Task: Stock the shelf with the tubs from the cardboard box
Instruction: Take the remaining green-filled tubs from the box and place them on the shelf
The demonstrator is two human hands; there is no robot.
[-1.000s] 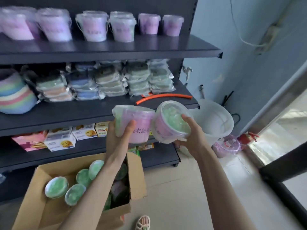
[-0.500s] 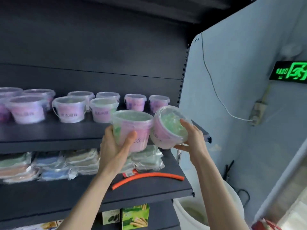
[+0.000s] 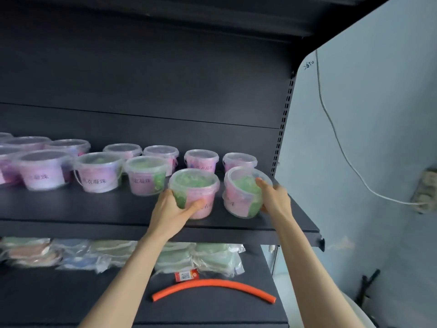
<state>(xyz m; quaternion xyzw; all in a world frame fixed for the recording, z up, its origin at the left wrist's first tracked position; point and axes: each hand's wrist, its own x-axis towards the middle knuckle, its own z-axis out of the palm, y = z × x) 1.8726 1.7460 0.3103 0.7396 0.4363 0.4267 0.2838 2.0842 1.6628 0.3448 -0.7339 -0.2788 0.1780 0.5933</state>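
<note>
A: What is my left hand [image 3: 173,210] holding?
B: Fingers and thumb are curled round a green-filled tub [image 3: 196,190], upright, at the front of the shelf [image 3: 94,209] — I cannot tell whether its base touches the board.
A: And my right hand [image 3: 274,197]?
B: Clamped on a second tub [image 3: 243,192], which is just beside the first and tilted towards the left hand. Beyond both hands stands a row of tubs [image 3: 146,176]. Under my forearms lies an orange tube [image 3: 214,284].

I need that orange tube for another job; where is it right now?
Head view: the orange tube lies at the front right of the lower shelf, just in front of a small red packet.
</note>
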